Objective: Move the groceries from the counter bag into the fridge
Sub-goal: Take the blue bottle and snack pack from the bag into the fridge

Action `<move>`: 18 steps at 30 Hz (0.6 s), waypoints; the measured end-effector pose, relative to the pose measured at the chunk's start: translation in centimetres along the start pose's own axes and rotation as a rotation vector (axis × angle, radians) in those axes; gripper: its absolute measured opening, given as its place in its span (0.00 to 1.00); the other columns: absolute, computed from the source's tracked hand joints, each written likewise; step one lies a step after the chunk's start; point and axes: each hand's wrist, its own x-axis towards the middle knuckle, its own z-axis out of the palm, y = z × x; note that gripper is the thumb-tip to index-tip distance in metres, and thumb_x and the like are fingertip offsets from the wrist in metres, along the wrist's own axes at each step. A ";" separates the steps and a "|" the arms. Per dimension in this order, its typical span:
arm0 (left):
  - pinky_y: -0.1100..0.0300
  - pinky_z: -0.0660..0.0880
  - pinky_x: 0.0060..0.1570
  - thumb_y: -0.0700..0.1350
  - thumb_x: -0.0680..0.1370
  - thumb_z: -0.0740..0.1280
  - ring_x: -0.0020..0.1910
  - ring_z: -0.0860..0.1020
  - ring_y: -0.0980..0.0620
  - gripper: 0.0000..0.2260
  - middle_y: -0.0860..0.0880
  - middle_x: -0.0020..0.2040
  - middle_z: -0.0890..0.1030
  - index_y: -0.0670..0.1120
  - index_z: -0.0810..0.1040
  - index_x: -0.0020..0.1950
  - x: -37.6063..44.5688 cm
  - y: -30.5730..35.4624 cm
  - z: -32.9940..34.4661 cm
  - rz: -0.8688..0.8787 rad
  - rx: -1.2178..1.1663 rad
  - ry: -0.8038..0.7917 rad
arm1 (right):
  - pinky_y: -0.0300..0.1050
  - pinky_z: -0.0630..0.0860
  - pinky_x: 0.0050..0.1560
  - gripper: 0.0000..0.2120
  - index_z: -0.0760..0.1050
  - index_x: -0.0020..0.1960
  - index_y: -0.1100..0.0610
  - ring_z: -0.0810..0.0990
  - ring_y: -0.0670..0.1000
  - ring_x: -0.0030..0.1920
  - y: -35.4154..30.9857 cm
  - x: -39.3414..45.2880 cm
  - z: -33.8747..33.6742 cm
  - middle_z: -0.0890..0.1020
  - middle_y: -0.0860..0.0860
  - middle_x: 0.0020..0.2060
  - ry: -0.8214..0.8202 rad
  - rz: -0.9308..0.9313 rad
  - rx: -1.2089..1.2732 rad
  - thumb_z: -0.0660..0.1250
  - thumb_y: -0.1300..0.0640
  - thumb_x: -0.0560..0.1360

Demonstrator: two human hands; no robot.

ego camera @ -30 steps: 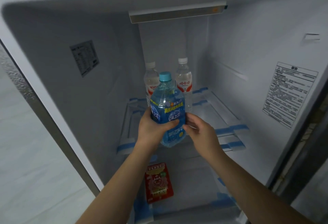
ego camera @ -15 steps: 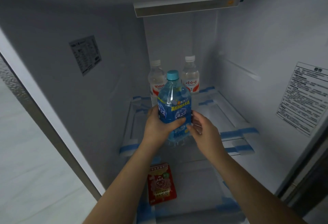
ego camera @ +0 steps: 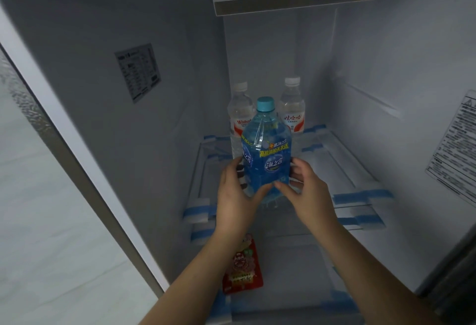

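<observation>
Centrally, both hands, left point(ego camera: 235, 193) and right point(ego camera: 306, 191), grasp the upright blue bottle point(ego camera: 266, 152) over the glass shelf point(ego camera: 342, 160); two clear bottles point(ego camera: 292, 108) stand behind.

Blue-liquid plastic bottle with teal cap point(ego camera: 266, 154) — upright on the fridge's glass shelf point(ego camera: 342, 167), before two clear water bottles point(ego camera: 292, 108).

The blue drink bottle point(ego camera: 265, 154) is showing a yellow band reading "高能战担天天送" and a round logo reading "海之言". The left clear water bottle point(ego camera: 240, 121) behind it is carrying a red label reading "Wahah", cut off, while the right water bottle point(ego camera: 292, 111) is showing "娃哈哈" in red. The wall stickers point(ego camera: 137, 72) and the red packet point(ego camera: 243, 268) are bearing print too small to read.
</observation>
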 end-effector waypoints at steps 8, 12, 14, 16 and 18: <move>0.82 0.66 0.49 0.43 0.75 0.72 0.52 0.72 0.72 0.20 0.52 0.60 0.77 0.47 0.72 0.66 1.1 -0.9 0.3 -0.101 -0.056 -0.025 | 0.26 0.71 0.50 0.17 0.76 0.59 0.55 0.80 0.43 0.49 0.3 0.5 0.8 0.81 0.44 0.48 0.095 -0.050 -0.070 0.74 0.57 0.71; 0.82 0.67 0.48 0.42 0.76 0.72 0.50 0.72 0.72 0.20 0.53 0.58 0.77 0.47 0.72 0.66 1.9 -0.9 0.5 -0.110 -0.060 -0.032 | 0.32 0.73 0.50 0.17 0.77 0.59 0.57 0.79 0.43 0.48 0.2 1.0 1.1 0.80 0.43 0.47 0.104 -0.063 -0.081 0.73 0.59 0.72; 0.81 0.68 0.48 0.41 0.75 0.72 0.50 0.73 0.71 0.19 0.52 0.58 0.78 0.46 0.73 0.65 2.2 -0.9 0.8 -0.101 -0.059 -0.019 | 0.35 0.74 0.50 0.17 0.77 0.59 0.58 0.79 0.44 0.48 0.3 1.4 1.2 0.80 0.44 0.47 0.106 -0.050 -0.078 0.73 0.59 0.72; 0.80 0.69 0.49 0.41 0.75 0.72 0.51 0.75 0.67 0.19 0.51 0.58 0.78 0.47 0.73 0.65 2.4 -0.8 1.0 -0.100 -0.060 -0.012 | 0.38 0.76 0.50 0.17 0.77 0.59 0.58 0.80 0.45 0.48 0.4 1.9 1.3 0.81 0.46 0.48 0.104 -0.030 -0.073 0.73 0.60 0.72; 0.79 0.70 0.49 0.41 0.76 0.72 0.53 0.76 0.64 0.19 0.51 0.58 0.79 0.47 0.73 0.65 2.7 -0.8 1.2 -0.100 -0.052 -0.019 | 0.41 0.77 0.51 0.17 0.76 0.59 0.58 0.80 0.47 0.48 0.6 2.2 1.3 0.82 0.49 0.49 0.100 -0.018 -0.077 0.73 0.60 0.72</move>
